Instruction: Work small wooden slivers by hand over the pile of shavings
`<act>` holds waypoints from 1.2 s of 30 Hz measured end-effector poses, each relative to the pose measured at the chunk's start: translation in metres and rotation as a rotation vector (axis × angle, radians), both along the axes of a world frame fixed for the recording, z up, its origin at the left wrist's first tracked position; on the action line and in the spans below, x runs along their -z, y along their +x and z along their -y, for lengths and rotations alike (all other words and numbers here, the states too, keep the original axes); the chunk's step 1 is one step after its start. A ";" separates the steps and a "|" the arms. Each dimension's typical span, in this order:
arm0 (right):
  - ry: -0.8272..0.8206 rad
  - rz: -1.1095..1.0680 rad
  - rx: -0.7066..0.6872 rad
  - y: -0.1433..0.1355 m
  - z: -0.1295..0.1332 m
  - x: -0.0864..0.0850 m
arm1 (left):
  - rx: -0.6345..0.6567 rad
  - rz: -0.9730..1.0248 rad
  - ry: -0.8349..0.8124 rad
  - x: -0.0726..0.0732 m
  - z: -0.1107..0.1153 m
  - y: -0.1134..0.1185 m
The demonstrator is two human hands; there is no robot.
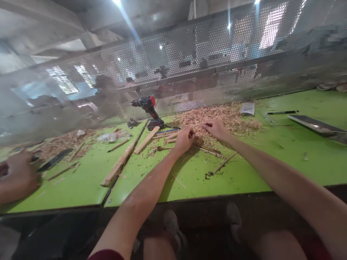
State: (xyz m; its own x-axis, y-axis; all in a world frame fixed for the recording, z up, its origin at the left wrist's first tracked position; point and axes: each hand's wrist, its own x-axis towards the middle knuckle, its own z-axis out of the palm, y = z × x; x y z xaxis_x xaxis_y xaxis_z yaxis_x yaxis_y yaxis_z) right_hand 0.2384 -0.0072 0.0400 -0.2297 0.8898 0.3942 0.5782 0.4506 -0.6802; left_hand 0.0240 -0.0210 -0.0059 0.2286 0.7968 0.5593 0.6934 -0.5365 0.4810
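My left hand (185, 139) is curled low over the green table, at the near edge of a heap of pale wood shavings (225, 116). Its fingertips close round something I cannot make out. Just to its right, my right hand (214, 129) reaches in over the heap, fingers stretched leftward with a small gap between them and nothing visible in them. Thin wooden sticks (208, 150) lie below the two hands. Left of my left hand are short wooden strips (169, 136), and beyond them a cordless drill (148, 108) stands on its battery.
A long wooden strip (119, 168) lies by the seam between tables. At left, another person's hand (20, 177) is near a dark flat blade-like piece (55, 160). A pen (283, 112) and a phone-like dark slab (317, 122) lie right. A perforated metal screen (173, 72) stands behind.
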 end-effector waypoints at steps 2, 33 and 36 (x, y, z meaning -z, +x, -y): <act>0.051 0.114 0.055 0.005 -0.003 -0.001 | -0.004 0.009 0.016 0.001 -0.002 -0.001; 0.298 0.471 -0.076 -0.008 -0.008 0.001 | 0.098 0.003 0.197 -0.001 -0.015 -0.010; 0.301 0.431 -0.126 -0.013 -0.006 0.001 | 0.139 0.021 0.167 -0.003 -0.012 -0.010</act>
State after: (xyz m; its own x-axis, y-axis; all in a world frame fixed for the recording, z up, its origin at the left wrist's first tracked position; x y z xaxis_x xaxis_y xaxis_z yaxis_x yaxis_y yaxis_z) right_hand 0.2257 -0.0017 0.0390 -0.5246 0.7073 0.4738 0.7055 0.6727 -0.2230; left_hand 0.0144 -0.0088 -0.0033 0.3166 0.6547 0.6864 0.5982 -0.6994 0.3912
